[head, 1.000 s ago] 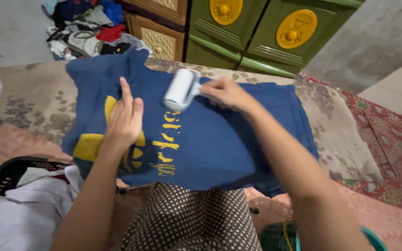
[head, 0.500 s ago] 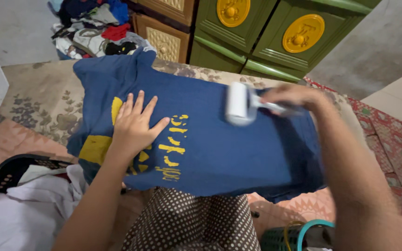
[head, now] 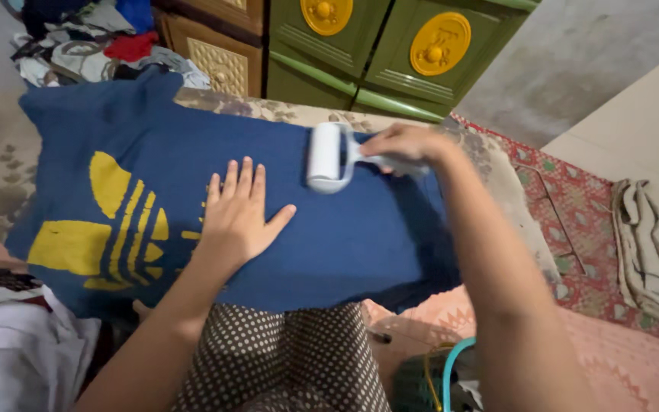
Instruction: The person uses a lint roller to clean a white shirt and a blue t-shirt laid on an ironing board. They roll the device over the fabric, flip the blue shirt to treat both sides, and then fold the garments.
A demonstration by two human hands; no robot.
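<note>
A dark blue shirt (head: 345,229) with a yellow print lies spread flat over a padded board in front of me. My left hand (head: 239,210) rests flat on the shirt's middle, fingers apart, pressing the cloth down. My right hand (head: 406,146) grips the handle of a white lint roller (head: 325,157), whose drum lies on the shirt near its far edge, just right of my left hand.
Green and brown cabinets (head: 390,46) stand behind the board. A heap of clothes (head: 93,46) lies at the far left, white cloth (head: 17,358) at the near left, folded beige cloth (head: 650,252) at the right on a red patterned mat (head: 573,229).
The roller went from the shirt's middle out to the right, then came back left. My left hand stayed flat on the shirt. The view shifted, showing more of the print.
</note>
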